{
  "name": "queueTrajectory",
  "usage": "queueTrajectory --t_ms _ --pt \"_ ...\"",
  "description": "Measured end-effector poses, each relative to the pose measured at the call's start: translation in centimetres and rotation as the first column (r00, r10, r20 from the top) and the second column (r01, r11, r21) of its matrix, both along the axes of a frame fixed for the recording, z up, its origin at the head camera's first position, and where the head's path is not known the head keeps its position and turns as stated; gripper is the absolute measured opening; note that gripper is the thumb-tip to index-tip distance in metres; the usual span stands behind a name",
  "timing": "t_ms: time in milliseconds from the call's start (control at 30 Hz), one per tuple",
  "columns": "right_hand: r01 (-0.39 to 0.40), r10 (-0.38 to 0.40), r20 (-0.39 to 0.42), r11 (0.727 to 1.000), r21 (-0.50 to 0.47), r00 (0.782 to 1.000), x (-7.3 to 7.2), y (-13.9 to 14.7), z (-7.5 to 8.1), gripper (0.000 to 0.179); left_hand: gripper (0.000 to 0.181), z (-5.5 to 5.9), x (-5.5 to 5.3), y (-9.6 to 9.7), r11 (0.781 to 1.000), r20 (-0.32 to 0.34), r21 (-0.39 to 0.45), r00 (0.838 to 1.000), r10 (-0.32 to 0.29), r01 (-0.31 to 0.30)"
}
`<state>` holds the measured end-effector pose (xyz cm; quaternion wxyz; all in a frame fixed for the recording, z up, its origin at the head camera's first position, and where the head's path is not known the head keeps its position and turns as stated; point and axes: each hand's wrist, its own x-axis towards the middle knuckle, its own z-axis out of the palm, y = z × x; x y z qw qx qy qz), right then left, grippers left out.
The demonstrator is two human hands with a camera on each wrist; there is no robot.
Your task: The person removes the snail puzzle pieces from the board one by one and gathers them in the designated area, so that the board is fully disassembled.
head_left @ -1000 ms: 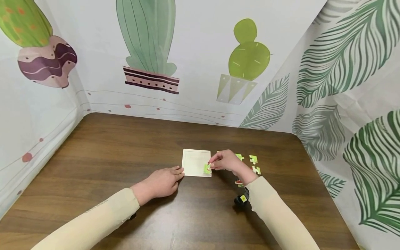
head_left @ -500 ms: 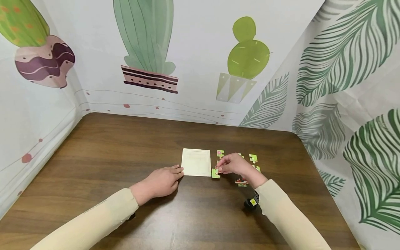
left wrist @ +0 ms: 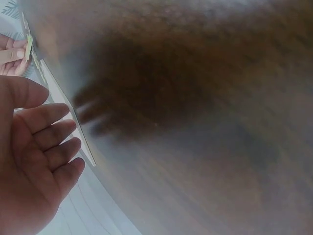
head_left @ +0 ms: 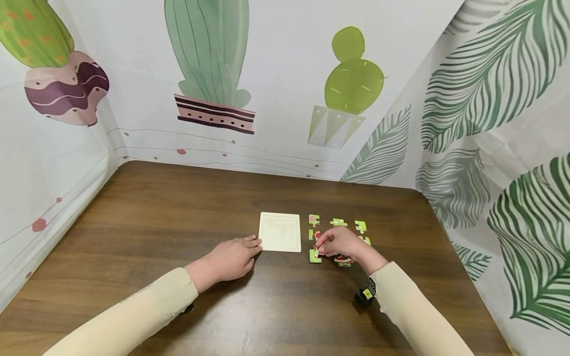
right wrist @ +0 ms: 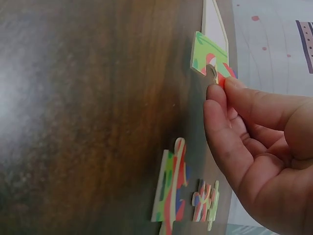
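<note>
My right hand [head_left: 340,244] pinches a green puzzle piece [right wrist: 208,53] with red on it between thumb and index finger, close over the table. In the head view the piece overlaps the lower left of the other pieces. My left hand [head_left: 232,258] lies by the left edge of a pale square puzzle frame [head_left: 279,232], its fingertips right at the rim. The left wrist view shows those fingers [left wrist: 58,134] gently bent beside the board. Nothing lies in the frame. Under and around my right hand are several more puzzle pieces [head_left: 338,222], some partly hidden by it.
The brown wooden table [head_left: 187,207] runs back to a wall covering [head_left: 285,99] printed with cacti and leaves. One corner piece [head_left: 360,226] lies at the far right of the loose pieces. A black wrist camera [head_left: 365,294] hangs under my right sleeve.
My right hand has carried the pinched piece from over the frame's lower right corner to the right and nearer to me, off the frame. The left hand has stayed put.
</note>
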<state>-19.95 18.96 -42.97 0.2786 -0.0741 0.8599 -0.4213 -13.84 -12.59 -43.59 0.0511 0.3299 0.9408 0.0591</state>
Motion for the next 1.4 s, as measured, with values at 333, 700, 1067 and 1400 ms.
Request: queueTrajectory --t_ms 333,700,1067,1400 --pt "0.011 -0.011 -0.002 0.999 0.031 1.0 0.3 0.3 -0.2 0.013 0.04 -0.1 -0.1 0.1 1.0 0.029 0.003 1.0 0.011 -0.011" --pt "0.008 0.007 -0.104 0.99 0.144 0.995 0.3 0.1 -0.8 0.009 0.039 0.0 -0.1 -0.1 1.0 0.039 0.002 0.999 0.003 -0.003" --pt "0.045 -0.024 -0.145 0.99 0.137 0.989 0.8 -0.2 -1.0 0.008 0.039 0.0 -0.1 -0.1 1.0 0.03 0.003 1.0 -0.002 0.001" --pt "0.055 -0.028 -0.171 0.986 0.157 0.985 0.8 -0.3 -1.1 0.006 0.038 0.2 -0.2 -0.2 1.0 0.002 0.006 1.0 -0.024 0.024"
